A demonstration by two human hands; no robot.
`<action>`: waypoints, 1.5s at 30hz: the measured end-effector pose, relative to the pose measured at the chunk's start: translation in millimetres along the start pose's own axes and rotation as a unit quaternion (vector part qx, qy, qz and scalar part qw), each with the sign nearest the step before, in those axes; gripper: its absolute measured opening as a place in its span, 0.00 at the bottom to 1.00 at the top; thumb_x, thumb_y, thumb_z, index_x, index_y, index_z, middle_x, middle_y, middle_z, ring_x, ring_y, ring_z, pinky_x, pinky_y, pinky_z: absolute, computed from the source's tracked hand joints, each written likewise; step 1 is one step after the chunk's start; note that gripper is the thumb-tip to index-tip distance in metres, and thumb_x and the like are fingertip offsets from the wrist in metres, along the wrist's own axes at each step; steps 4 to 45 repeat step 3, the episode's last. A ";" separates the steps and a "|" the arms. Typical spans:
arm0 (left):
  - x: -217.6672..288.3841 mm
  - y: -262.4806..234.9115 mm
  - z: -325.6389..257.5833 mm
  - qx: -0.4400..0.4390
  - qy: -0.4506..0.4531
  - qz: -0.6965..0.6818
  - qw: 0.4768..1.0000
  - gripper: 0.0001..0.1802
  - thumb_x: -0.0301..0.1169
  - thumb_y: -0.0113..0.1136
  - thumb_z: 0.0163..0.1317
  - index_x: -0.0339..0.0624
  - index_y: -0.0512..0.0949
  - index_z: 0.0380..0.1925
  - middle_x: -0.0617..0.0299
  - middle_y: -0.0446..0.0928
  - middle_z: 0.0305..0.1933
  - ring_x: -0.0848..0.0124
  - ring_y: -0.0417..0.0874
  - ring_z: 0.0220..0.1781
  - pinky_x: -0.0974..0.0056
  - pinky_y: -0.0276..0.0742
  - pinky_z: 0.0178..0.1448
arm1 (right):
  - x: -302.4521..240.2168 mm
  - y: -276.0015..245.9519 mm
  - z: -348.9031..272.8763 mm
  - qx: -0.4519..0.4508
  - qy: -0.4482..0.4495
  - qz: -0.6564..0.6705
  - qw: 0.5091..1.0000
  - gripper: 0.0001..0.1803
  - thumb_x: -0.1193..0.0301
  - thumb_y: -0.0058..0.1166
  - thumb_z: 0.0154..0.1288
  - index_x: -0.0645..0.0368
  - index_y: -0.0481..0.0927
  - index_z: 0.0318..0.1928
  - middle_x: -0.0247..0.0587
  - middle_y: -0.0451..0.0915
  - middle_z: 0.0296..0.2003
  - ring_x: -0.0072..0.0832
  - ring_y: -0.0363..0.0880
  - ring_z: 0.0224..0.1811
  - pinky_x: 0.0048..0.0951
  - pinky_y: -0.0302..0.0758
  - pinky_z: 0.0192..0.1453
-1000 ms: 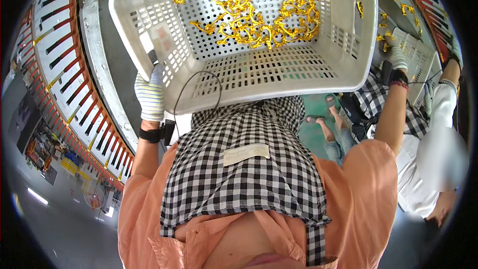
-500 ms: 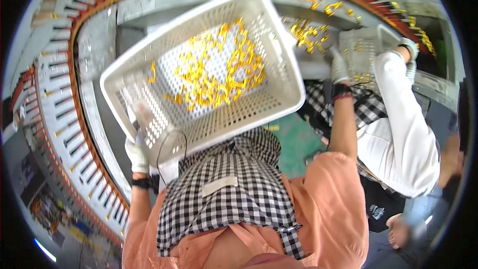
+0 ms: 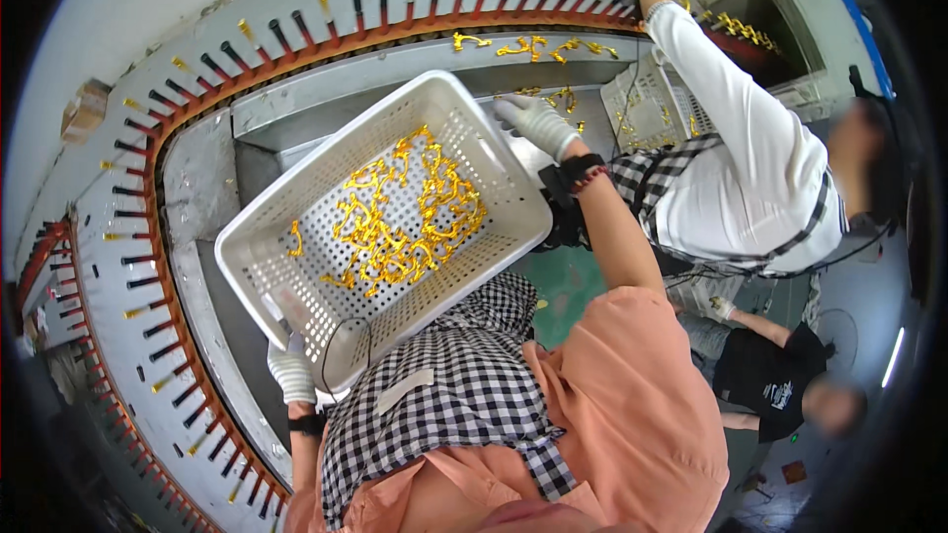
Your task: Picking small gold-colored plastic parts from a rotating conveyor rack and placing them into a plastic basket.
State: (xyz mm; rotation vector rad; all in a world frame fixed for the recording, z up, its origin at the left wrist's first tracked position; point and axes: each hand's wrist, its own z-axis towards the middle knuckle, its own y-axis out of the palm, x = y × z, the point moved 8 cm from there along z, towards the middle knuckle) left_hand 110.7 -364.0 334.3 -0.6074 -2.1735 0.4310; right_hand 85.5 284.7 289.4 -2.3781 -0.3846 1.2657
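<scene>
A white perforated plastic basket (image 3: 326, 138) is tilted in front of me, with several shiny gold-coloured curved metal parts (image 3: 405, 222) on its floor. My left hand (image 3: 291, 372), in a striped pale glove, grips the basket's near-left rim. My right hand (image 3: 541, 125), also gloved, is just beyond the basket's right rim, fingers stretched toward it. Whether the fingertips touch the rim, I cannot tell. No part shows in that hand. A few loose gold parts (image 3: 561, 97) lie on the metal surface beside it.
A curving conveyor (image 3: 150, 168) with upright pegs, some bearing gold parts, runs around the bench. More gold parts (image 3: 533, 47) lie on the ledge. At right, a co-worker in white sleeves (image 3: 736, 89) reaches to the conveyor over another basket (image 3: 632, 104). Another person (image 3: 770, 370) is lower right.
My right hand has moved left from the loose parts to the basket's right rim. The view has shifted. The co-worker's arm now reaches farther out, to the conveyor. My left hand keeps its grip.
</scene>
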 end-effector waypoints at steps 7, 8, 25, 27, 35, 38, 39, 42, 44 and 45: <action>-10.4 -15.6 -5.0 0.031 -0.032 -0.036 0.998 0.27 0.25 0.61 0.62 0.25 0.76 0.62 0.53 0.84 0.52 0.65 0.84 0.47 0.63 0.81 0.53 | -17.4 34.8 4.1 -0.077 0.047 -0.039 0.995 0.30 0.46 0.50 0.72 0.54 0.84 0.61 0.56 0.85 0.56 0.42 0.84 0.60 0.38 0.76 0.65; -10.4 -15.6 -5.0 0.031 -0.032 -0.036 0.998 0.27 0.25 0.61 0.62 0.25 0.76 0.62 0.53 0.84 0.52 0.65 0.84 0.47 0.63 0.81 0.53 | -17.4 34.8 4.1 -0.077 0.047 -0.039 0.995 0.30 0.46 0.50 0.72 0.54 0.84 0.61 0.56 0.85 0.56 0.42 0.84 0.60 0.38 0.76 0.65; -10.4 -15.6 -5.0 0.031 -0.032 -0.036 0.998 0.27 0.25 0.61 0.62 0.25 0.76 0.62 0.53 0.84 0.52 0.65 0.84 0.47 0.63 0.81 0.53 | -17.4 34.8 4.1 -0.077 0.047 -0.039 0.995 0.30 0.46 0.50 0.72 0.54 0.84 0.61 0.56 0.85 0.56 0.42 0.84 0.60 0.38 0.76 0.65; -10.4 -15.6 -5.0 0.031 -0.032 -0.036 0.998 0.27 0.25 0.61 0.62 0.25 0.76 0.62 0.53 0.84 0.52 0.65 0.84 0.47 0.63 0.81 0.53 | -17.4 34.8 4.1 -0.077 0.047 -0.039 0.995 0.30 0.46 0.50 0.72 0.54 0.84 0.61 0.56 0.85 0.56 0.42 0.84 0.60 0.38 0.76 0.65; -10.4 -15.6 -5.0 0.031 -0.032 -0.036 0.998 0.27 0.25 0.61 0.62 0.25 0.76 0.62 0.53 0.84 0.52 0.65 0.84 0.47 0.63 0.81 0.53 | -17.4 34.8 4.1 -0.077 0.047 -0.039 0.995 0.30 0.46 0.50 0.72 0.54 0.84 0.61 0.56 0.85 0.56 0.42 0.84 0.60 0.38 0.76 0.65; -10.4 -15.6 -5.0 0.031 -0.032 -0.036 0.998 0.27 0.25 0.61 0.62 0.25 0.76 0.62 0.53 0.84 0.52 0.65 0.84 0.47 0.63 0.81 0.53 | -17.4 34.8 4.1 -0.077 0.047 -0.039 0.995 0.30 0.46 0.50 0.72 0.54 0.84 0.61 0.56 0.85 0.56 0.42 0.84 0.60 0.38 0.76 0.65; -10.4 -15.6 -5.0 0.031 -0.032 -0.036 0.998 0.27 0.25 0.61 0.62 0.25 0.76 0.62 0.53 0.84 0.52 0.65 0.84 0.47 0.63 0.81 0.53 | -17.4 34.8 4.1 -0.077 0.047 -0.039 0.995 0.30 0.46 0.50 0.72 0.54 0.84 0.61 0.56 0.85 0.56 0.42 0.84 0.60 0.38 0.76 0.65; -10.4 -15.6 -5.0 0.031 -0.032 -0.036 0.998 0.27 0.25 0.61 0.62 0.25 0.76 0.62 0.53 0.84 0.52 0.65 0.84 0.47 0.63 0.81 0.53 | -17.4 34.8 4.1 -0.077 0.047 -0.039 0.995 0.30 0.46 0.50 0.72 0.54 0.84 0.61 0.56 0.85 0.56 0.42 0.84 0.60 0.38 0.76 0.65; -10.4 -15.6 -5.0 0.031 -0.032 -0.036 0.998 0.27 0.25 0.61 0.62 0.25 0.76 0.62 0.53 0.84 0.52 0.65 0.84 0.47 0.63 0.81 0.53 | -17.4 34.8 4.1 -0.077 0.047 -0.039 0.995 0.30 0.46 0.50 0.72 0.54 0.84 0.61 0.56 0.85 0.56 0.42 0.84 0.60 0.38 0.76 0.65; -10.4 -15.6 -5.0 0.031 -0.032 -0.036 0.998 0.27 0.25 0.61 0.62 0.25 0.76 0.62 0.53 0.84 0.52 0.65 0.84 0.47 0.63 0.81 0.53 | -17.4 34.8 4.1 -0.077 0.047 -0.039 0.995 0.30 0.46 0.50 0.72 0.54 0.84 0.61 0.56 0.85 0.56 0.42 0.84 0.60 0.38 0.76 0.65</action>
